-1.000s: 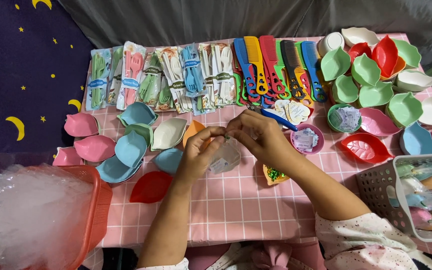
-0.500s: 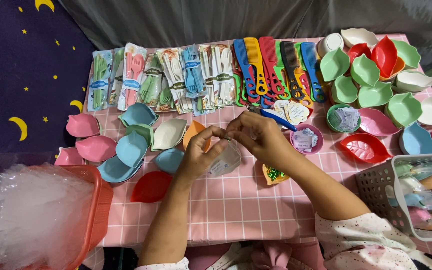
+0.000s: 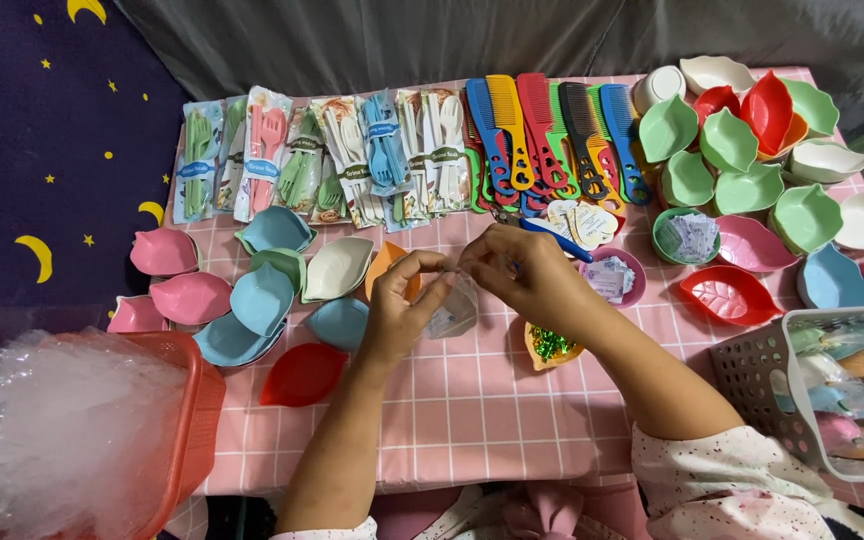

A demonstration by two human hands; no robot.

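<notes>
A: Item held?
B: Small clear plastic bag (image 3: pixel 452 312), between both hands; left hand (image 3: pixel 399 305) pinches its edge, right hand (image 3: pixel 517 275) grips the top.
A: Handling?
B: Likely light, limp, slippery; hold at the rim.

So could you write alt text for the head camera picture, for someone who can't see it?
Two bare hands, left hand and right hand, hold a small clear plastic bag over a pink checked tablecloth, ringed by leaf-shaped bowls, colourful combs and packaged cutlery sets.
</notes>
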